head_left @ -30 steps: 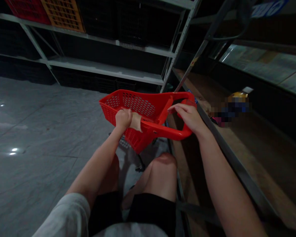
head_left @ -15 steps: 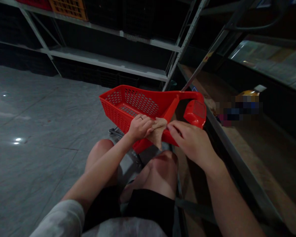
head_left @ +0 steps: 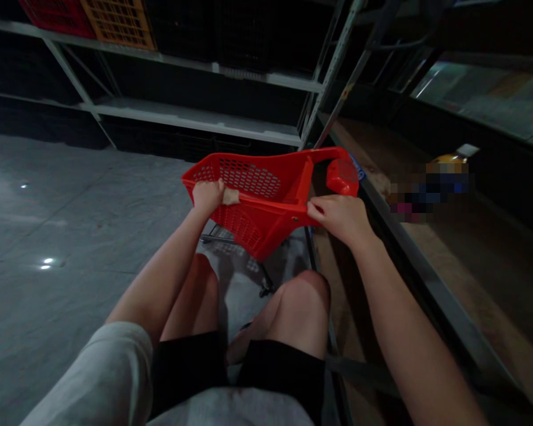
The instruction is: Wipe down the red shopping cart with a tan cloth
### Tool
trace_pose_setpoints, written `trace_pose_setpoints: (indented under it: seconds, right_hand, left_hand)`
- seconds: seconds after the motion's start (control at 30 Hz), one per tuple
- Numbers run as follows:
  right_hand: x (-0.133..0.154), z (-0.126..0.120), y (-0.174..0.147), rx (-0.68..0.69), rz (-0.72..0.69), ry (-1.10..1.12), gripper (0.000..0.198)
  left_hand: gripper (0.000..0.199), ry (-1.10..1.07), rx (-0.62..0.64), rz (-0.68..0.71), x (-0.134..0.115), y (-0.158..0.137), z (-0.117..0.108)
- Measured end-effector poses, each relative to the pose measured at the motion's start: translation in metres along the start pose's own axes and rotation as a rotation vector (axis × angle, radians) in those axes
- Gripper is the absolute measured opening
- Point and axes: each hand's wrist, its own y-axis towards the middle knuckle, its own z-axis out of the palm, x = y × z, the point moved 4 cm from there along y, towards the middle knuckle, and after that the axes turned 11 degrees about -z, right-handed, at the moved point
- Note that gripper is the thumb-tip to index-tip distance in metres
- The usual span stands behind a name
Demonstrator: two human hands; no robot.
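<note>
My knees are bent right under the red basket (head_left: 270, 195). My left hand (head_left: 208, 195) presses a tan cloth (head_left: 231, 196) on its near rim, my right hand (head_left: 342, 218) is clamped around the handle end. Open grey floor (head_left: 71, 236) spreads left; the shelf edge (head_left: 408, 260) crowds my right.

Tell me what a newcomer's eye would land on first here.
The bright red plastic basket at centre stands out against the dim room. The left hand presses a tan cloth on its near rim, while the right hand grips the rim near the handle end. Next come the orange crate on the top shelf, upper left, and the pale floor.
</note>
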Motion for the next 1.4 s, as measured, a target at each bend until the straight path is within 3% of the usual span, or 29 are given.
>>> trace_pose_setpoints:
  seconds: [0.17,0.23,0.3,0.37,0.43,0.6,0.67,0.73,0.83,0.93,1.07,1.17,1.27,1.4]
  right_hand:
    - [0.031,0.03,0.028,-0.19,-0.032,-0.045,0.042]
    - [0.045,0.051,0.036,-0.273,-0.022,0.017,0.042]
    - [0.045,0.07,0.041,-0.352,0.038,0.079,0.044]
    - [0.033,0.085,0.044,-0.412,0.058,0.119,0.045]
    - [0.015,0.096,0.048,-0.442,0.049,0.138,0.044]
    - [-0.022,0.119,0.07,-0.502,0.11,0.207,0.042]
    - [-0.026,0.125,0.083,-0.532,0.158,0.24,0.041]
    - [-0.025,0.13,0.095,-0.555,0.206,0.257,0.04]
    - [-0.022,0.133,0.106,-0.595,0.259,0.278,0.036]
    - [-0.02,0.132,0.107,-0.642,0.249,0.33,0.033]
    - [-0.02,0.13,0.098,-0.576,0.25,0.389,0.034]
    - [-0.022,0.126,0.089,-0.535,0.261,0.408,0.036]
    - [-0.028,0.123,0.084,-0.527,0.241,0.425,0.035]
    - [-0.032,0.125,0.081,-0.519,0.196,0.45,0.036]
  left_hand:
    - [0.048,0.101,-0.01,0.168,-0.102,-0.063,0.029]
    - [0.04,0.108,-0.066,0.243,-0.123,-0.074,0.044]
    - [0.037,0.15,-0.07,0.374,-0.12,-0.071,0.054]
    - [0.038,0.245,-0.014,0.466,-0.092,-0.059,0.055]
    - [0.036,0.36,0.041,0.443,-0.044,-0.045,0.044]
    - [0.025,0.525,0.059,0.264,0.077,-0.033,-0.019]
    - [0.026,0.558,0.059,0.229,0.099,-0.036,-0.038]
    - [0.027,0.6,0.071,0.221,0.098,-0.038,-0.045]
    - [0.03,0.695,0.113,0.199,0.058,-0.034,-0.032]
    - [0.038,0.716,0.134,0.214,-0.012,-0.028,0.005]
    - [0.043,0.551,0.067,0.28,-0.115,-0.024,0.053]
    - [0.041,0.453,0.066,0.352,-0.154,-0.025,0.069]
    - [0.039,0.485,0.136,0.349,-0.13,-0.026,0.062]
    - [0.039,0.65,0.251,0.208,-0.036,-0.033,0.022]
